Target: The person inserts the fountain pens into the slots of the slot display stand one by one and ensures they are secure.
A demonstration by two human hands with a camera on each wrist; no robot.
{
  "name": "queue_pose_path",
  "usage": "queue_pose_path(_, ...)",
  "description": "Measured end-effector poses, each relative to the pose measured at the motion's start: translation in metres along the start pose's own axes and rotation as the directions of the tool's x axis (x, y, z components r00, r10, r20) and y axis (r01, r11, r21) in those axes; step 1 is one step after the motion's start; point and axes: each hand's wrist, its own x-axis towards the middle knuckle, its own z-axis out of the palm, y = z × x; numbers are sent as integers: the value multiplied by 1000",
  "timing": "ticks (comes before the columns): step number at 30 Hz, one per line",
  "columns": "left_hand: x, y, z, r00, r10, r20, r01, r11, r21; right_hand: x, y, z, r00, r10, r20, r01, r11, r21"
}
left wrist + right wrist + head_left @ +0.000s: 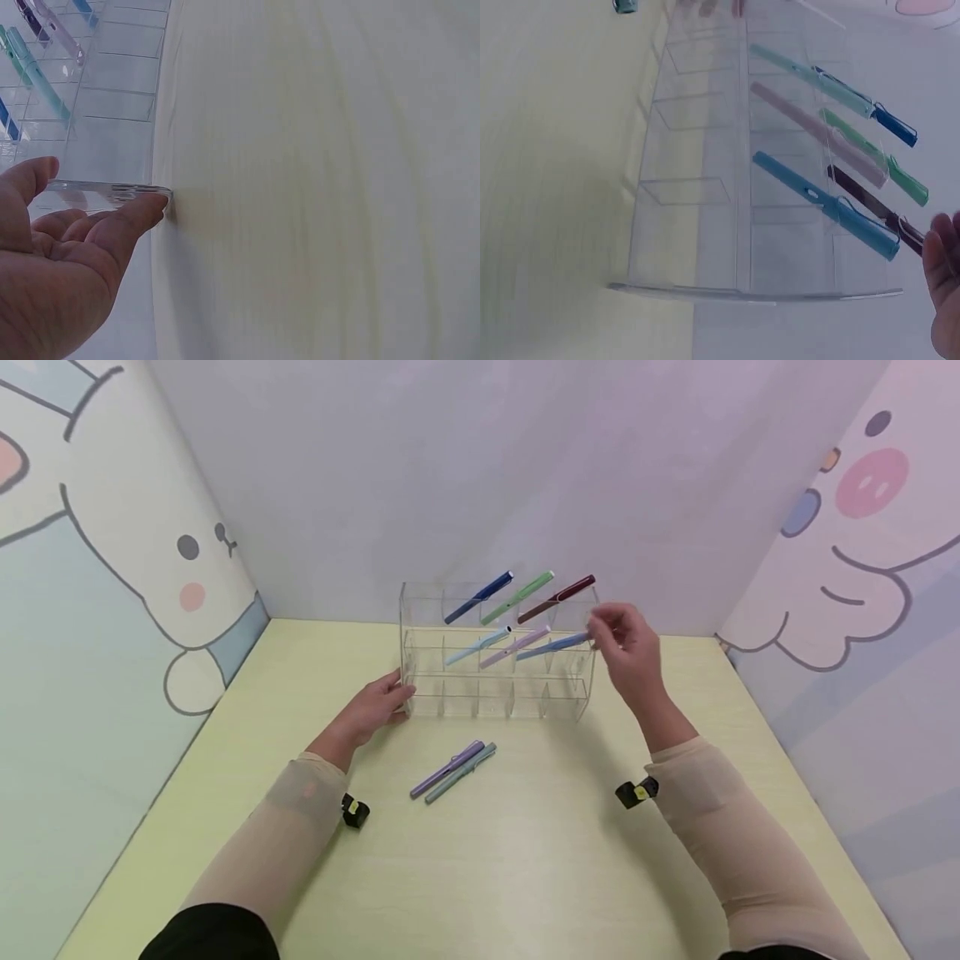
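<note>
A clear acrylic pen stand point(495, 687) with tiers of compartments stands on the table. My left hand point(375, 706) grips its left side panel, thumb on one face and fingers on the other. Along the top tier lean a dark blue pen point(478, 597), a green pen point(517, 597) and a dark red pen point(557, 599). Below them lean a light blue pen point(477, 646), a lilac pen point(514, 647) and a blue pen point(553, 646). My right hand point(632, 652) is beside the blue pen's cap end; the right wrist view shows its fingers point(937, 262) apart from that pen.
A purple pen point(447, 769) and a grey-green pen point(461, 773) lie side by side on the pale yellow table point(480, 877), in front of the stand. A plain wall point(450, 468) rises behind it, with cartoon-printed walls at both sides.
</note>
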Motion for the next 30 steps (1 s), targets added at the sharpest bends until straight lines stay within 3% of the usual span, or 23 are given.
queue_pose_path(2,1,1,0,1000,-6,-9,6,1000,-3,-5,-2,8,981,-5,194,14,999,-49)
queue_pose_path(3,1,1,0,1000,-10,-12,10,1000,-6,-9,-2,14,950,9,313,20,996,-90)
queue_pose_path(4,2,1,0,1000,-11,-10,11,1000,-6,-13,-2,20,903,34,428,26,991,-134)
queue_pose_path(6,3,1,0,1000,-9,-5,9,1000,-6,-21,-1,34,781,98,617,45,976,-211)
queue_pose_path(8,3,0,1,1000,-3,3,3,1000,-4,-30,1,49,661,167,732,57,961,-271)
queue_pose_path(9,3,0,1,1000,-2,5,2,1000,-3,-35,2,56,611,194,768,66,953,-294)
queue_pose_path(11,3,-1,2,1000,-1,11,1,1000,-1,-43,4,70,535,247,808,83,937,-341)
queue_pose_path(12,3,-1,2,1000,-1,11,1,1000,1,-47,4,76,509,266,819,99,927,-362)
queue_pose_path(14,3,-2,2,1000,-3,8,3,1000,1,-52,5,87,480,285,830,130,912,-389)
queue_pose_path(18,3,-1,3,1000,-5,-2,5,1000,2,-56,4,102,464,296,835,202,882,-425)
queue_pose_path(24,4,-1,5,1000,-7,4,7,1000,4,-61,9,116,469,317,824,253,846,-469)
queue_pose_path(27,3,-1,5,1000,-6,8,6,1000,2,-64,11,118,481,293,826,253,856,-450)
queue_pose_path(30,3,-1,6,1000,-8,8,8,1000,0,-64,12,114,480,253,840,255,876,-410)
